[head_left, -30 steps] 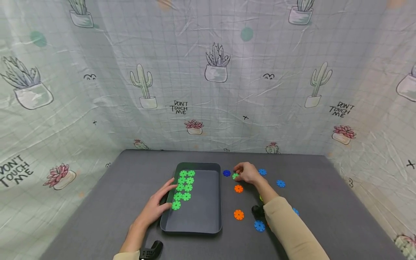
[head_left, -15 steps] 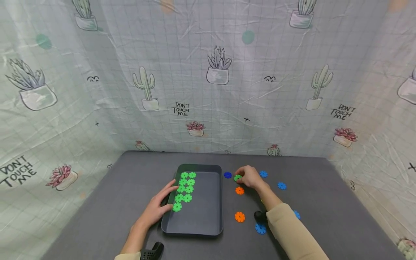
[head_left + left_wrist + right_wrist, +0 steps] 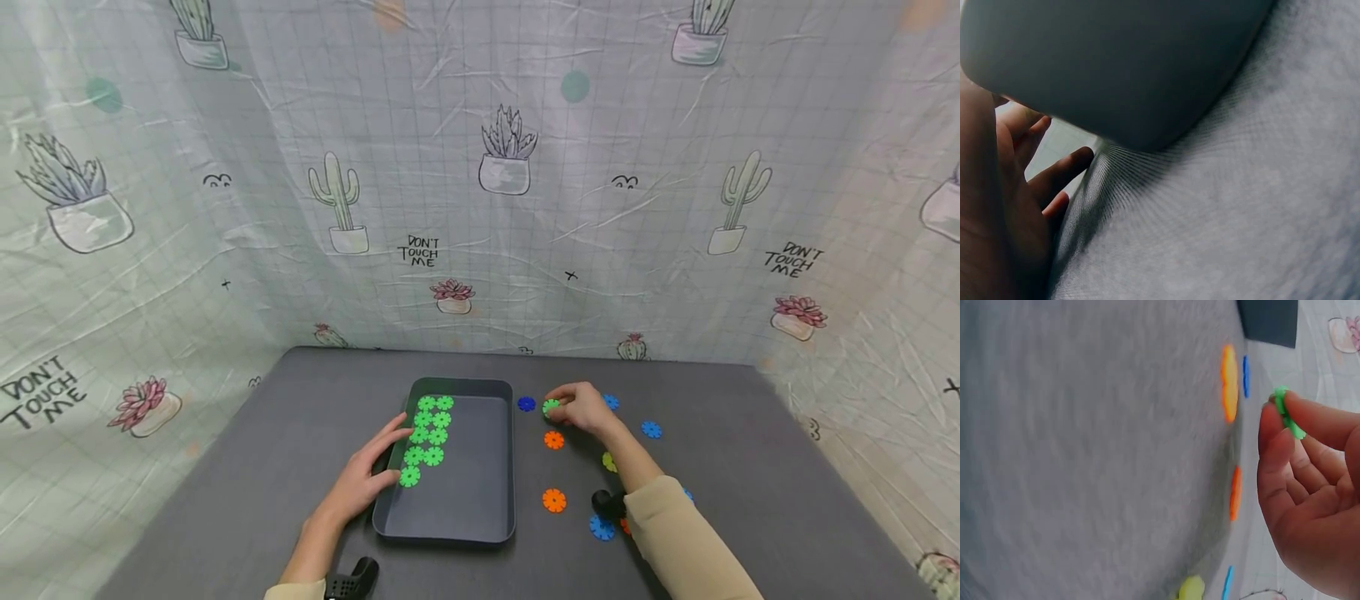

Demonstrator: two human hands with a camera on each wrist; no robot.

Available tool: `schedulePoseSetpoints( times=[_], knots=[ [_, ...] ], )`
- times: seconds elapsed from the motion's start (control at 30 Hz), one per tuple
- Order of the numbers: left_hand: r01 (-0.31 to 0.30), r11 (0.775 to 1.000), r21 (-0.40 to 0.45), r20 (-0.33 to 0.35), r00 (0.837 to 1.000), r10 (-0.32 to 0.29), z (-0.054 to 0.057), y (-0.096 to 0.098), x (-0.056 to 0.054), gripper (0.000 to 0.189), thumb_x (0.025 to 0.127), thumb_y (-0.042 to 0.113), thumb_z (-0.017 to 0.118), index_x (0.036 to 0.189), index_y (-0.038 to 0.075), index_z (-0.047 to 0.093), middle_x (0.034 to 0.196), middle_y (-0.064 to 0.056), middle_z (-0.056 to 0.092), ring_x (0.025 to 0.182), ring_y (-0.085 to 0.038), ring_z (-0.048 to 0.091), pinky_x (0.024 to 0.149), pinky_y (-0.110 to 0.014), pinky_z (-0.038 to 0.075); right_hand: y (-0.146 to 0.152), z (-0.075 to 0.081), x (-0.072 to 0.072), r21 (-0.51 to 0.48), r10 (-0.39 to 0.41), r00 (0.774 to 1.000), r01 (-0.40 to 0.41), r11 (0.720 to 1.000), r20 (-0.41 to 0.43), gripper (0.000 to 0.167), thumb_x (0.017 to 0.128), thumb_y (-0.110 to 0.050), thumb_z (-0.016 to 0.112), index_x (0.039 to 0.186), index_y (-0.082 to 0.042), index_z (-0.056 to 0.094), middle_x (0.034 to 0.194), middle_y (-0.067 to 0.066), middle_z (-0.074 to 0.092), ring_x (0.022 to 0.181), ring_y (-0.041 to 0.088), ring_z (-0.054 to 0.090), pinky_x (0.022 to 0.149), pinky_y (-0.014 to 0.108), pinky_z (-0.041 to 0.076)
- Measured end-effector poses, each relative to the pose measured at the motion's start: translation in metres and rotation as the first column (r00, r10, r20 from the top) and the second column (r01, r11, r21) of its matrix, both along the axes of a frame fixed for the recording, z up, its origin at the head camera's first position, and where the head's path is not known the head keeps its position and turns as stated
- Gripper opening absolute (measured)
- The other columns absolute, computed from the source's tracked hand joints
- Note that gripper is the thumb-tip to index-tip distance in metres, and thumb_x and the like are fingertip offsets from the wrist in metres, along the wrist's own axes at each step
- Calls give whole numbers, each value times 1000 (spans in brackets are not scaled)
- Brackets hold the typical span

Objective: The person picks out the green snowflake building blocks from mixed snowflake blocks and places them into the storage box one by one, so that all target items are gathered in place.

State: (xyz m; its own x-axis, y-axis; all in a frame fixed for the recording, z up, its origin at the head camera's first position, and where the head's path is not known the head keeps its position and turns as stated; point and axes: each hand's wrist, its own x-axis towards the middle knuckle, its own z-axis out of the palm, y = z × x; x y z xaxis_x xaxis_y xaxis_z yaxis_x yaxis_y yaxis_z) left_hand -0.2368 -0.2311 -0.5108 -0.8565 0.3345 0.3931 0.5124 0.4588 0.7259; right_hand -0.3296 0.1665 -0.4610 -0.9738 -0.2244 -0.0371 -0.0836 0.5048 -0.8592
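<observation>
My right hand (image 3: 587, 408) pinches a green notched plastic disc (image 3: 551, 406) between thumb and fingers, over the far part of the table right of the tray. In the right wrist view the green disc (image 3: 1280, 399) is seen nearly edge-on at the fingertips, raised off the grey surface. Spread over the left rim of the dark grey tray (image 3: 472, 467), my left hand (image 3: 358, 477) touches it with thumb and fingers extended. Several green discs (image 3: 433, 456) lie in two columns along the tray's left side. The left wrist view shows the tray (image 3: 1116, 75) beside the loosely spread left hand (image 3: 1022, 187).
Right of the tray lie a dark blue disc (image 3: 527, 404), two orange discs (image 3: 554, 501), lighter blue discs (image 3: 652, 430) and a yellow-green disc (image 3: 609, 462). The right sleeve (image 3: 682, 533) partly covers others. A printed curtain (image 3: 525, 275) hangs behind the grey table (image 3: 262, 467).
My right hand has shifted slightly right with the pinched green disc, and the yellow-green disc shows more beside the forearm. The left hand stays at the tray rim.
</observation>
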Motion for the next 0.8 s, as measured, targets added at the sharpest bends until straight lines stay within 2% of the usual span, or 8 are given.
schedulePoseSetpoints(
  times=[0.23,0.5,0.7,0.8],
  knots=[
    [1,1000,-11,-8,1000,-1,2,0,0,63,81,2,63,144,4,55,161,-14,33,146,-39,29,102,-70,30,-12,7,6,-151,-2,995,16,988,97,37,93,-3,67,127,11,63,100,14,73,89,27,70,81,40,55],
    [-3,1000,-20,-18,1000,3,0,-2,0,62,82,3,63,143,4,55,161,-13,34,146,-39,30,101,-70,31,-32,20,17,-235,48,992,-19,972,117,38,93,-1,67,129,10,62,99,11,72,90,24,71,85,41,55],
    [-10,1000,-28,-27,1000,9,0,-1,0,61,83,3,64,143,4,56,161,-10,34,146,-40,30,101,-70,31,-48,31,25,-285,108,987,-71,956,118,43,92,-1,67,132,12,59,101,11,72,96,32,70,88,46,54],
    [-11,1000,-24,-20,1000,10,0,-1,0,62,82,2,63,144,4,55,161,-11,33,146,-40,30,101,-70,31,-58,36,31,-299,148,983,-110,948,108,44,91,-2,69,131,12,59,102,11,73,91,25,71,85,41,55]
  ],
)
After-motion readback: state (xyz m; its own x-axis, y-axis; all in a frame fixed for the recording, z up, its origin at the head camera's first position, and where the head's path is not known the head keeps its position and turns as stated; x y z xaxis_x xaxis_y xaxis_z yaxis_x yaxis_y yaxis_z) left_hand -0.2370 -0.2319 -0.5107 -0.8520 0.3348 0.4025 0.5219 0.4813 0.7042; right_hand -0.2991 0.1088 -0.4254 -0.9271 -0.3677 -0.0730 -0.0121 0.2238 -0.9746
